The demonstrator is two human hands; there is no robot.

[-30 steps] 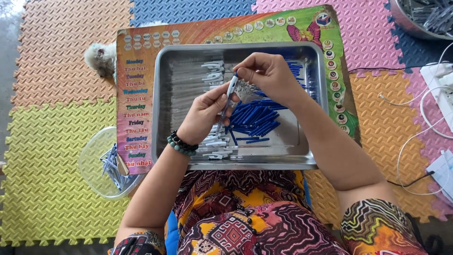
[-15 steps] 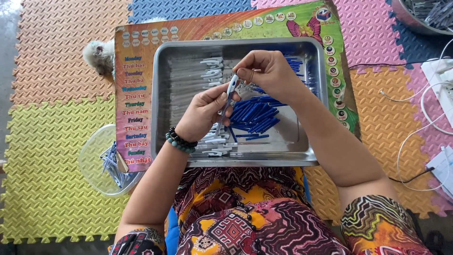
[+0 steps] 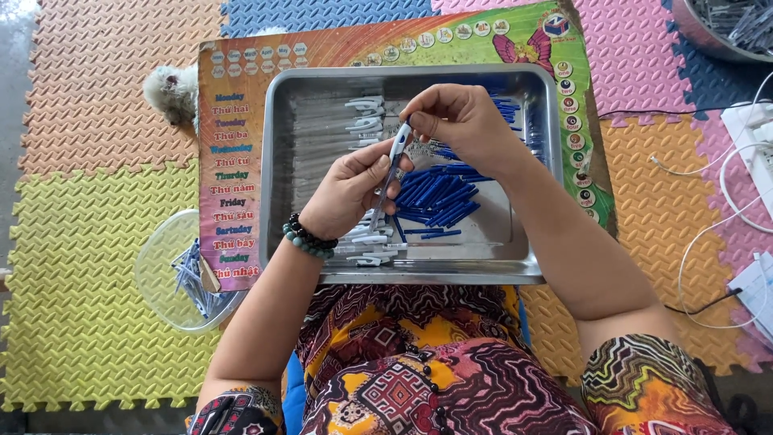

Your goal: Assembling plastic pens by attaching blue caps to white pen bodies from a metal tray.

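- I see a thin grey pen [image 3: 389, 173] held tilted over the metal tray [image 3: 278, 177].
- My left hand [image 3: 348, 193] is wrapped around its lower part, fingers closed on it.
- My right hand [image 3: 459, 121] pinches its top end.
- Blue pen parts [image 3: 439, 197] lie in the tray just under my hands.
- White pen clips [image 3: 362, 113] lie near them.
- A clear bowl [image 3: 165, 270] sits left, beside the tray.

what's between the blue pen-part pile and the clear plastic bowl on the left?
Head view: the left hand and beaded wrist, white pen barrels, the steel tray wall, then a strip of the colourful poster board lie between the blue pile and the bowl.
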